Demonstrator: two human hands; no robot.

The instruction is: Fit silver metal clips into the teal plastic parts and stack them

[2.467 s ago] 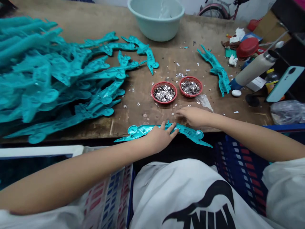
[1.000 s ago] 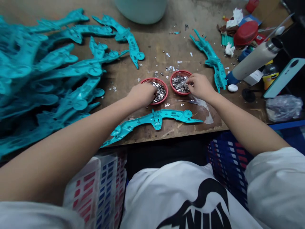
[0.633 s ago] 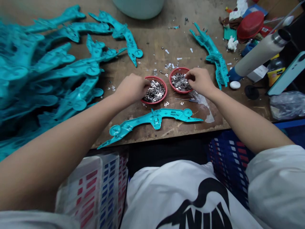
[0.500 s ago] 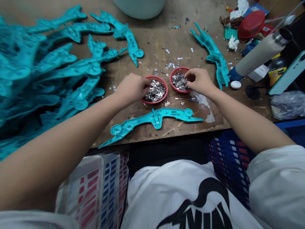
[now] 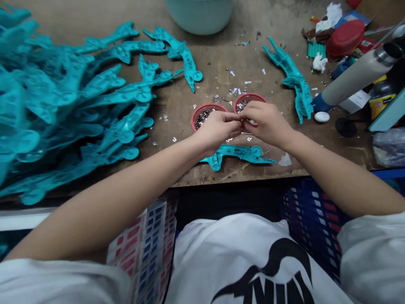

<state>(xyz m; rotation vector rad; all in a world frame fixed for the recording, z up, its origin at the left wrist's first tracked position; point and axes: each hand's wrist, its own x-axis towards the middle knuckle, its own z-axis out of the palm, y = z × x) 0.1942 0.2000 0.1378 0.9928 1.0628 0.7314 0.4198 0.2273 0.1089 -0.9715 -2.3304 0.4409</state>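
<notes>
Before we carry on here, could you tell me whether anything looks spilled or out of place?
Small silver metal bits lie scattered over the wooden workbench around the two red baskets, rather than inside them, so they look spilled.

Two round red mesh baskets [image 5: 198, 121] heaped with silvery metal bits [image 5: 202, 118] sit partly hidden under the left hand [image 5: 218, 131] and right hand [image 5: 265, 122]; a flat teal moulded plastic piece [image 5: 240, 153] lies just nearer the body, below both hands.
</notes>
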